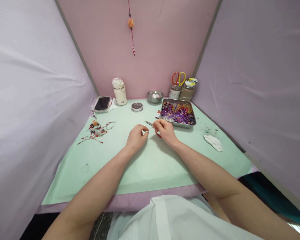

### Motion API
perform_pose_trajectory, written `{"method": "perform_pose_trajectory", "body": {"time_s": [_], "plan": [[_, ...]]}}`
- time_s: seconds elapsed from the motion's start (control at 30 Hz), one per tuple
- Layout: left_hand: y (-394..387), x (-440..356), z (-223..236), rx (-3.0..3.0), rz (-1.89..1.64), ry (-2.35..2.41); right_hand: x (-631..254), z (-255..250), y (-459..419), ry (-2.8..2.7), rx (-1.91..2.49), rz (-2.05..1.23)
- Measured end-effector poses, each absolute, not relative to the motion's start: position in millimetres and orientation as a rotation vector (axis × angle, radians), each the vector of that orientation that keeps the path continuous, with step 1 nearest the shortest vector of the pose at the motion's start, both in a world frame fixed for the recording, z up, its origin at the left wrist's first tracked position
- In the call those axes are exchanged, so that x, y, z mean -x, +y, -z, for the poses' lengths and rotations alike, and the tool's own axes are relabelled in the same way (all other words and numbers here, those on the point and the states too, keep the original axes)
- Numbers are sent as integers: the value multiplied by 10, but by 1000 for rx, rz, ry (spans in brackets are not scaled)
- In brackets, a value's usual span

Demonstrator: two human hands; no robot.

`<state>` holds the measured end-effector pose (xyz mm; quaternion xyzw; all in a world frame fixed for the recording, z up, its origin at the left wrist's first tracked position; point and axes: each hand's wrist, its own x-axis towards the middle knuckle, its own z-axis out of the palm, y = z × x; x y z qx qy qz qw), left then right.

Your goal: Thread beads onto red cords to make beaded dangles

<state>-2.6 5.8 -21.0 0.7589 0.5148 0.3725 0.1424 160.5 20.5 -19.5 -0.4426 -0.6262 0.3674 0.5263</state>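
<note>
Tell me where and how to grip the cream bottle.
Take the cream bottle by its upright, roughly cylindrical body below the lid, likely best from the front: its near side is unobstructed, while the loop juts right and the phone lies left.

Single head view; faces forward, down over tabletop [157, 170]

Soft light fills the frame, brightest on the left curtain [37, 66], duller on the right curtain [255, 73]. Faint shadows lie beside the forearms [96, 186], stretched wide toward the lower corners. Highlights glint on the bowl [155, 97]; the mid-frame thread [150, 128] barely resolves.
</note>
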Motion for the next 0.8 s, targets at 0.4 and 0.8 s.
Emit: {"method": "perform_pose_trajectory", "body": {"time_s": [0.4,0.8], "plan": [[80,14,179,-1929,-1025,1419,-1621,222,220,-1426,951,-931],[110,7,237,-1727,-1015,1359,-1648,270,298,-1466,1018,-790]]}}
